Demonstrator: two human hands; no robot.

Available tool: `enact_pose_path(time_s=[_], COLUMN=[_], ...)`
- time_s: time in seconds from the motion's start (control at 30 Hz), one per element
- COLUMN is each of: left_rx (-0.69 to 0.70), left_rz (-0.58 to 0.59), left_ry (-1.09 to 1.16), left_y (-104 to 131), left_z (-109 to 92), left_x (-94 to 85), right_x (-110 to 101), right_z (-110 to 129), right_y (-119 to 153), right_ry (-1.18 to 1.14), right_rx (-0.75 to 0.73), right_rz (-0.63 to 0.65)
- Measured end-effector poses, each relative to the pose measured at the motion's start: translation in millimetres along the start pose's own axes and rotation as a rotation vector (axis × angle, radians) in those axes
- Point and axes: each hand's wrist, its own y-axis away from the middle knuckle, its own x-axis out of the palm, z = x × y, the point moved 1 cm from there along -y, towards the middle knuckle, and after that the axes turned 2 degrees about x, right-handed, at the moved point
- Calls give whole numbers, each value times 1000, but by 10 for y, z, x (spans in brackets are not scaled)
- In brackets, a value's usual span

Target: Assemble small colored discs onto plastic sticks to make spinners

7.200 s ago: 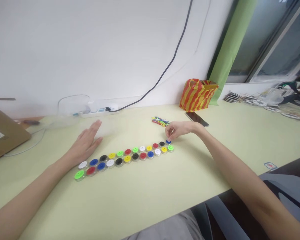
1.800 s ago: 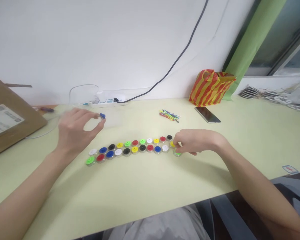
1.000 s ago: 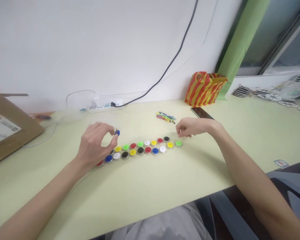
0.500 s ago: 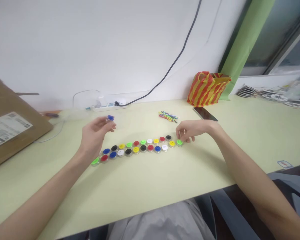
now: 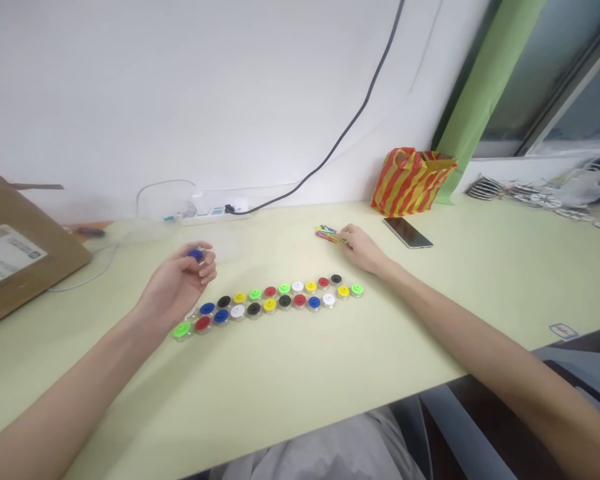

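Observation:
My left hand (image 5: 180, 277) is raised above the left end of the rows, its fingers closed around a small blue-lidded round container (image 5: 196, 255). At the back, the bent fingers of my right hand (image 5: 361, 248) are drawn together at a small pile of thin coloured sticks (image 5: 327, 233). They touch its right end, and what lies between the fingertips is hidden. Two rows of clear round containers with coloured lids run across the table, among them a green-lidded one (image 5: 183, 329) at the near left and another green-lidded container (image 5: 357, 290) at the right end.
A phone (image 5: 407, 233) lies right of the sticks, in front of a red-and-yellow striped bag (image 5: 413, 181). On the left leans a cardboard box (image 5: 25, 253). A power strip (image 5: 213, 213) with a black cable (image 5: 341, 137) sits along the wall.
My right hand has left the green-lidded container at the row's end and moved back to the sticks. My left hand has turned and drawn slightly left and lower, still holding the blue-lidded container.

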Motion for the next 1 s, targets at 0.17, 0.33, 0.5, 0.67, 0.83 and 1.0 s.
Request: enact_pose_path(time_s=[0.17,0.33,0.5,0.67,0.83,1.0], left_rx=[31,43,116,152,229,377], left_rz=[73,110,283,407,375,261], left_ry=[-128,-183,-316,-368,-436,-659], left_y=[11,16,97,111,64,82], left_z=[4,22,17,99,172,137], left_x=[-17,21,130,146,100,101], right_x=[186,204,219,221,190,168], right_z=[-167,-217,-251,-263,-274,-357], right_y=[-111,-134,-149,-157,-141,-246], right_ry=[22,21,61,51,-14,-120], right_rx=[31,95,168,212,230,424], right_rz=[-26,-54,-34,-56,-112,-204])
